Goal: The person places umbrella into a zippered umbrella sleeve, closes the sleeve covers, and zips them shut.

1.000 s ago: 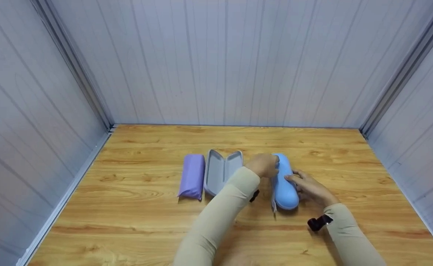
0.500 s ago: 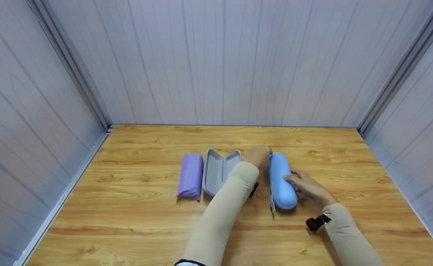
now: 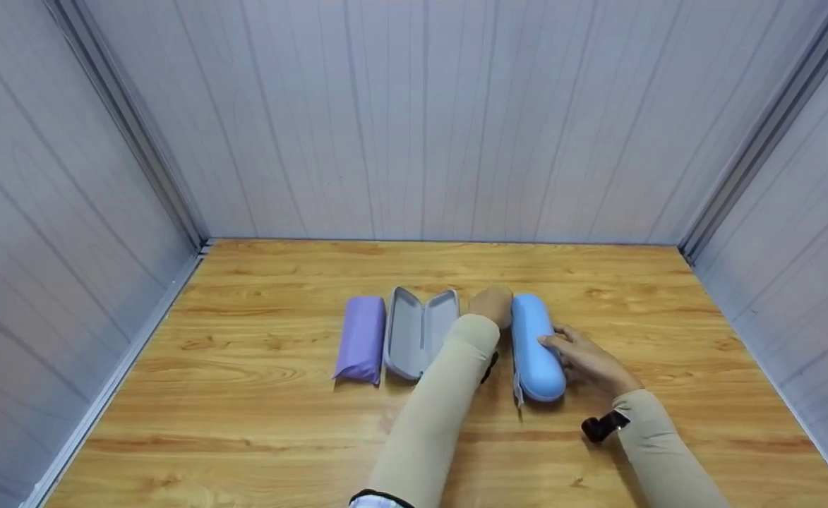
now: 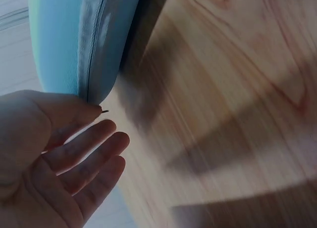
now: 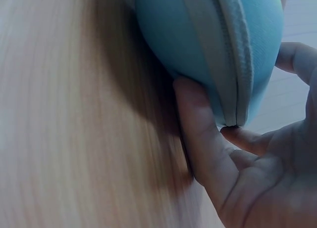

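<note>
A light blue zippered glasses case [image 3: 537, 353] lies on the wooden table, its rounded lid upward and a grey strap [image 3: 519, 391] hanging at the near end. My left hand [image 3: 493, 305] is at the far left end of it. In the left wrist view, thumb and forefinger pinch a zipper pull [image 4: 104, 111], whose small dark tip sticks out by the seam; the other fingers are loosely bent. My right hand [image 3: 590, 358] grips the case from the right, with one digit on top and others along the side and under the curve, as the right wrist view shows.
Left of my left forearm, an opened grey glasses case [image 3: 406, 339] lies on the table [image 3: 279, 423]. Beside it is a purple pouch [image 3: 361, 339]. White panel walls [image 3: 414, 127] enclose the back and both sides.
My left hand has moved left and off the top of the blue case to its far left end, uncovering more of the lid. The right hand keeps its hold.
</note>
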The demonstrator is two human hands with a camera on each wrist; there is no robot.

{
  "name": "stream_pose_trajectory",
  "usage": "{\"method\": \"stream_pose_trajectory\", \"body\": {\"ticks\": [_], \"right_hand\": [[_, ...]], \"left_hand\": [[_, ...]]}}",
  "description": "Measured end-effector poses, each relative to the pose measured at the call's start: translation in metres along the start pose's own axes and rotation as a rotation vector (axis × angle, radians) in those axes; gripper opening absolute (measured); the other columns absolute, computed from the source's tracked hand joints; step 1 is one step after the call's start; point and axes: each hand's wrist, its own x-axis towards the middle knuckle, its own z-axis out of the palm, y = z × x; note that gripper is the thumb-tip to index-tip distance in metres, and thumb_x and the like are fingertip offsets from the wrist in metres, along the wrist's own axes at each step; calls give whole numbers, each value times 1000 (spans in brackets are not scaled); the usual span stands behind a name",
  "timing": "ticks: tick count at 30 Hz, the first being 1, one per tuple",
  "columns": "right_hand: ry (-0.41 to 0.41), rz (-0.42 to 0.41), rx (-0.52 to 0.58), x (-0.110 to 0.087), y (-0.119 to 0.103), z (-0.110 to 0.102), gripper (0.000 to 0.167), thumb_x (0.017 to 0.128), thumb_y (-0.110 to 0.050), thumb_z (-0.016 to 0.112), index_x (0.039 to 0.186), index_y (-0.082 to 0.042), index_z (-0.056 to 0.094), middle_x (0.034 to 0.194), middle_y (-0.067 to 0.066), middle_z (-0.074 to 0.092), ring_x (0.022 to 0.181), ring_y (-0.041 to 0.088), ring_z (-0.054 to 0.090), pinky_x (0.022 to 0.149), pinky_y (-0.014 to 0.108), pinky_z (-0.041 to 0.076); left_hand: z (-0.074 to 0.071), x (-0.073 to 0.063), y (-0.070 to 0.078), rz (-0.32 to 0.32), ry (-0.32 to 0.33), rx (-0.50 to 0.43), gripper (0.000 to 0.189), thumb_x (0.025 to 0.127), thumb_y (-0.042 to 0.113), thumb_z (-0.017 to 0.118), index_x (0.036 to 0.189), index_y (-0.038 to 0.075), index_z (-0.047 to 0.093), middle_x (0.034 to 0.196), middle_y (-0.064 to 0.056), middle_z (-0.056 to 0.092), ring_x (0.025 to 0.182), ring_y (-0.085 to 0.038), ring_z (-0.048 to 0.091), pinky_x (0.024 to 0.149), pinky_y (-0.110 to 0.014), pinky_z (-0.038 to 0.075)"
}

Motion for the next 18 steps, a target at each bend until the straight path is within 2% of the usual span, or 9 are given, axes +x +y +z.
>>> {"method": "stream_pose_trajectory", "body": {"ticks": [6, 11, 18], "right_hand": [[-6, -8, -3, 0, 0, 1, 83, 102, -43, 55, 157, 1, 10, 145, 32, 37, 113, 31, 57, 88, 43, 53], [3, -12, -10, 0, 0, 1, 84, 102, -43, 55, 157, 1, 9, 145, 32, 38, 114, 33, 56, 89, 44, 53], [12, -7, -23, 1, 0, 1, 84, 102, -44, 55, 158, 0, 11, 143, 32, 40, 114, 35, 57, 89, 46, 53]], "left_hand": [[4, -1, 4, -12, 45, 63, 20, 102, 12, 58, 111, 16, 75, 110, -2, 73, 98, -19, 68, 79, -34, 57], [11, 4, 3, -34, 78, 85, 21, 103, 12, 56, 109, 16, 76, 106, -3, 73, 94, -20, 69, 74, -34, 59], [13, 8, 0, -85, 42, 67, 23, 104, 13, 55, 114, 17, 75, 107, -4, 73, 91, -20, 70, 64, -35, 58]]}}
